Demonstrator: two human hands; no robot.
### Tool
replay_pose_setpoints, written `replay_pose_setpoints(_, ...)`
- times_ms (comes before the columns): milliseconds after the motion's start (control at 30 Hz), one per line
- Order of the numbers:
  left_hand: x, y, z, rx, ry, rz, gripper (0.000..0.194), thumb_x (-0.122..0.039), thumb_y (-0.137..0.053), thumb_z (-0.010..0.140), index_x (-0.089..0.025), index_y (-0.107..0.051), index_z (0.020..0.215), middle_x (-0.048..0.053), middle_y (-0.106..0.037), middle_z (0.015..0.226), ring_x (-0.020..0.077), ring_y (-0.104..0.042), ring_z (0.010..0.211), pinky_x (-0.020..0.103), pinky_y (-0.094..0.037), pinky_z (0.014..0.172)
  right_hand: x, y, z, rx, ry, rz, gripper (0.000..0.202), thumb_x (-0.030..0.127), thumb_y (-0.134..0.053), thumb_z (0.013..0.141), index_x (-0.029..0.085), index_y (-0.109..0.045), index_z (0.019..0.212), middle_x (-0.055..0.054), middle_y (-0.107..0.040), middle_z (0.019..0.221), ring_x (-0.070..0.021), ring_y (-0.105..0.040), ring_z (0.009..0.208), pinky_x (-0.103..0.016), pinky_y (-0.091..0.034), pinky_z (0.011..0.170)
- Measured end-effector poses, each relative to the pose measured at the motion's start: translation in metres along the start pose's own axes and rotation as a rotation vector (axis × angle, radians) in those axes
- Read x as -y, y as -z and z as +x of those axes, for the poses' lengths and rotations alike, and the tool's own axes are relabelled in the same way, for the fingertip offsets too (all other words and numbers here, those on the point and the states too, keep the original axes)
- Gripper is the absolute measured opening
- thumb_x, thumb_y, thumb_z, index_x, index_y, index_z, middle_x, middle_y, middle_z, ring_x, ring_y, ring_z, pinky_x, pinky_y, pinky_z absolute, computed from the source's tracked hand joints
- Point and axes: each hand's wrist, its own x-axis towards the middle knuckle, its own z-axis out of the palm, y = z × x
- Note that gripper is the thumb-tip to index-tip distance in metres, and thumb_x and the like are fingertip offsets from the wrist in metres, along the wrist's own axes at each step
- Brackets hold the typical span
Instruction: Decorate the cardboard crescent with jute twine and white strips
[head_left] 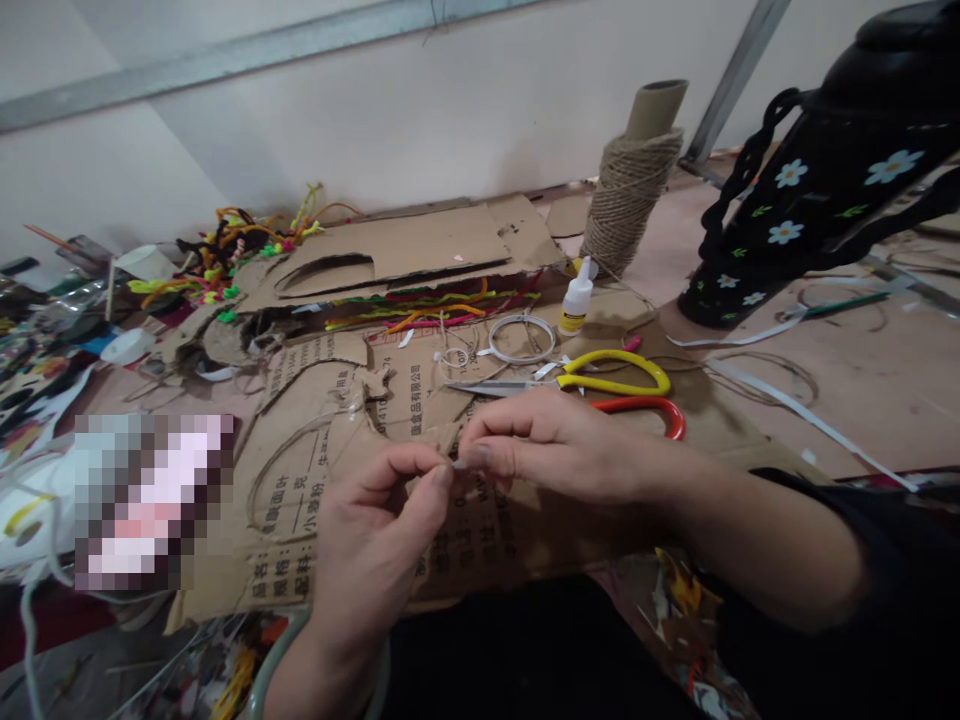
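My left hand (386, 525) and my right hand (559, 440) meet above a printed cardboard sheet (352, 575). Thumb and forefinger are pinched together on each. A small whitish piece (459, 464) shows between the fingertips; its kind is too small to make out. Just beyond my right hand lie scissors (615, 372) with one yellow and one red handle, blades pointing left. Behind them a pale ring (523, 340) rests on the cardboard, beside a small white glue bottle (576, 300) with a yellow label standing upright.
A twine spool (630, 200) stands at the back. On the right is a black flowered bottle (817, 190). Cut cardboard (442, 235) and colourful fuzzy stems (240, 240) lie at the back left. A white strip (817, 425) crosses the table at right. A blurred-out object (157, 500) is at left.
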Motion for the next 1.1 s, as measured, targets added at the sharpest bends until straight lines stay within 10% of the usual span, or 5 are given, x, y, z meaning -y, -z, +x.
replay_pose_setpoints(1100,-0.0032,-0.0042,0.0037,0.146,0.155,-0.213,0.008,-0.028,-0.072,0.071,-0.021,-0.07,0.067,-0.003,-0.067,0.062,0.0066,-0.058,0.061,0.013,-0.046,0.063,0.0026,-0.0012,0.0022,-0.075,-0.02,-0.053,0.006,0.016,-0.054,0.078,0.014,-0.057,0.073,0.004,-0.056,0.068,-0.006,-0.05,0.063,-0.015,-0.039,0.056)
